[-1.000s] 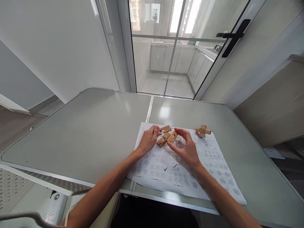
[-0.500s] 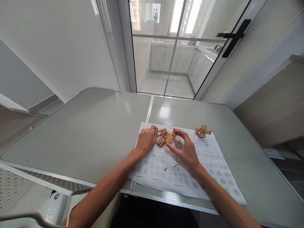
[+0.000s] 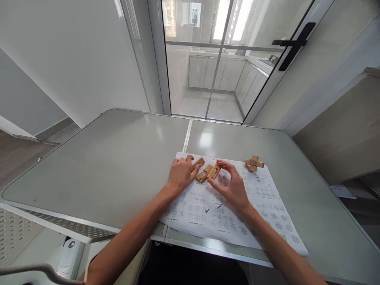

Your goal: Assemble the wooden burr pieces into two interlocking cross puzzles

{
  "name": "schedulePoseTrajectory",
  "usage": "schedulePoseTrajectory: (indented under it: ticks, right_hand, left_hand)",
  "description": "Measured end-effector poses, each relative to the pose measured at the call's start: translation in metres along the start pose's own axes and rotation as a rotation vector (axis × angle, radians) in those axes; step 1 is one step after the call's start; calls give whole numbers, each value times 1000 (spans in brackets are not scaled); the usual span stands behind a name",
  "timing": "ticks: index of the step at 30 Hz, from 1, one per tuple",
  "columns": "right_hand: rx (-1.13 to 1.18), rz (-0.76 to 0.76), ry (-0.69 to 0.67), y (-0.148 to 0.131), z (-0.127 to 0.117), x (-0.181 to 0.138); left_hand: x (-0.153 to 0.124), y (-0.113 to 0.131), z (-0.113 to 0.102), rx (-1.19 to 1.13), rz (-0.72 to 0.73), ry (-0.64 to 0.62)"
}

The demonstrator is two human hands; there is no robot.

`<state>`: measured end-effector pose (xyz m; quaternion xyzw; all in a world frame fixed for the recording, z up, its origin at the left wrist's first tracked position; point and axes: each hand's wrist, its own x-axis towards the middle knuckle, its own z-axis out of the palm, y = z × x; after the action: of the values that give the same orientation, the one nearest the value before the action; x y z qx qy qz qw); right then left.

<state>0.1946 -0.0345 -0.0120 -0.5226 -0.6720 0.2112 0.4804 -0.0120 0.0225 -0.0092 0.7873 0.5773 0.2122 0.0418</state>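
Several flat notched wooden puzzle pieces lie on a printed instruction sheet [image 3: 261, 206] on a grey table [image 3: 118, 158]. My left hand [image 3: 180, 174] rests on the sheet with its fingers closed on one wooden piece [image 3: 198, 162] at its thumb. My right hand [image 3: 231, 183] pinches the end of another wooden piece [image 3: 214, 171], which lies against a third piece [image 3: 203, 174] between the two hands. An assembled wooden cross [image 3: 253, 163] sits on the sheet to the right, apart from both hands.
The table's near edge [image 3: 208, 247] is just below the sheet. A seam [image 3: 187, 136] splits the tabletop. Behind the table stands a glass sliding door [image 3: 219, 59] with a black handle [image 3: 292, 43]. A white wall is at the left.
My left hand has lowered its piece from above the sheet down to the paper and drawn it left. My right hand has shifted slightly, still pinching its piece.
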Motion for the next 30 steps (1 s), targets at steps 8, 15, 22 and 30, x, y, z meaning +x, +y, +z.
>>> schedulePoseTrajectory:
  ticks: [8, 15, 22, 30]
  right_hand:
    - [-2, -7, -2, 0, 0, 0]
    - [1, -12, -1, -1, 0, 0]
    - [-6, -6, -12, -1, 0, -1]
    - [-7, -3, -1, 0, 0, -1]
  left_hand:
    - [-1, 3, -4, 4, 180, 43]
    - [-5, 8, -6, -82, 343, -68]
    - [-6, 8, -5, -122, 354, -81]
    - [-4, 11, -5, -141, 360, -138]
